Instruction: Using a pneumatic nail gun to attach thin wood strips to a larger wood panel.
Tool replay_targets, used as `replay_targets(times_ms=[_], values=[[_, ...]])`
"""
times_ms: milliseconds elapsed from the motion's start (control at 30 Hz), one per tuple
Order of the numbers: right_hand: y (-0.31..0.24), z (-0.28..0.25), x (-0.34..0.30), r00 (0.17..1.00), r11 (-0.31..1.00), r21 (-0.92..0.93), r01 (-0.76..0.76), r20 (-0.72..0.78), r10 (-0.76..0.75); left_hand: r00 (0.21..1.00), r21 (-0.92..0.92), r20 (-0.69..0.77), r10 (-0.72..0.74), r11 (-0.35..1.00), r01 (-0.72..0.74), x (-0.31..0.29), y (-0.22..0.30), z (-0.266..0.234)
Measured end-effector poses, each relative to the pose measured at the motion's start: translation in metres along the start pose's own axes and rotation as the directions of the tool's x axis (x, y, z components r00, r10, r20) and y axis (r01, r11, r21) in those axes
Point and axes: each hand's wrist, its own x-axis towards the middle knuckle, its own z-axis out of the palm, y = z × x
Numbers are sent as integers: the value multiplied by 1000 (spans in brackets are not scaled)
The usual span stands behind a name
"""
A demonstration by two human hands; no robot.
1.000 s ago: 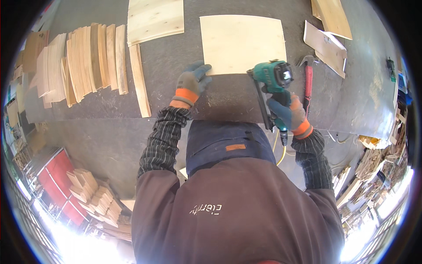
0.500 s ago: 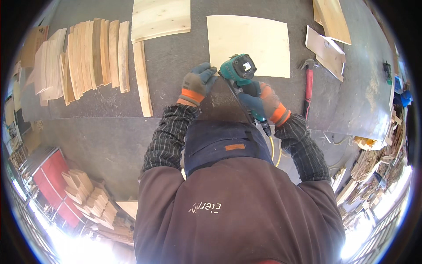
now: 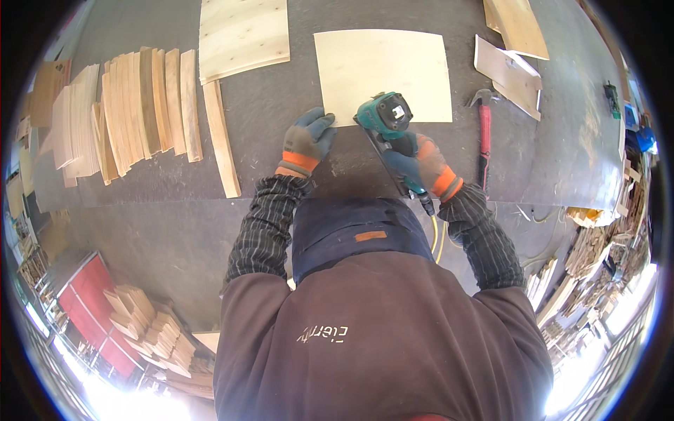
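Observation:
A pale thin plywood sheet (image 3: 382, 67) lies flat on the dark worktable ahead of me. My left hand (image 3: 307, 140), gloved in grey and blue with an orange cuff, grips the sheet's near left corner, thumb and fingers drawn together there. In my right hand (image 3: 420, 163), gloved the same way, is a teal and black nail gun (image 3: 385, 116). Its head overlaps the sheet's near edge, right of my left fingers. Whether its nose touches the sheet cannot be seen. A yellow hose (image 3: 435, 231) runs from its rear end toward my body.
At left lie a row of wooden strips (image 3: 144, 105), a lone strip (image 3: 222, 140) and stacked plywood sheets (image 3: 244, 38). A red-handled claw hammer (image 3: 484, 133) rests right of my right hand, below broken board pieces (image 3: 509, 74). More wood pieces (image 3: 151, 326) are stacked beside a red panel (image 3: 98, 312).
My left fingers have moved left, away from the nail gun's nose. The sheet has turned slightly and shifted a little left. The whole view has also shifted slightly.

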Motion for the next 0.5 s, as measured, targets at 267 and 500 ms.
replay_targets(times_ms=[267, 500], values=[[5, -36, -28, 997, 999, 26, -21, -75, 23, 985, -39, 88, -149, 987, 153, -3, 5, 0], [25, -67, -41, 982, 991, 59, -117, -144, 125, 995, -7, 32, -95, 995, 95, -12, -3, 10]])
